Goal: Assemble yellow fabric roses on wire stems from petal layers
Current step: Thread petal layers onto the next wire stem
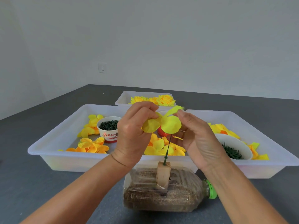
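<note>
Head view, taking the wire stem [168,147] as my marker: it stands upright in a pale block [163,175] set into a plastic bottle [169,194] that lies on its side, weighted with brown grain.

Far left of the stem, the big white tray [53,151] holds loose orange-yellow petals [92,147] and a paper cup [108,129] of dark green pieces. Closer in, my left hand [134,135] has thumb and curled fingers pinching the left lobe of the yellow petal layer [161,124], which sits at the top of the stem, right above it. Behind the stem, the far tray [124,97] holds finished roses [165,99].

Just right of the stem, my right hand [197,139] pinches an upper lobe near its tip; I cannot tell how the lower fingers lie. Further right, another tray [258,168] holds a white bowl [234,143] of green bits.

I judge the step to be seating this layer on the wire. To do it well, I should keep the centre hole lined up with the stem tip, hold both sides level and ease the layer down evenly, not dragging one lobe. The fabric looks thin and floppy, so a hard tug could tear the centre or tilt the stem in its block.
</note>
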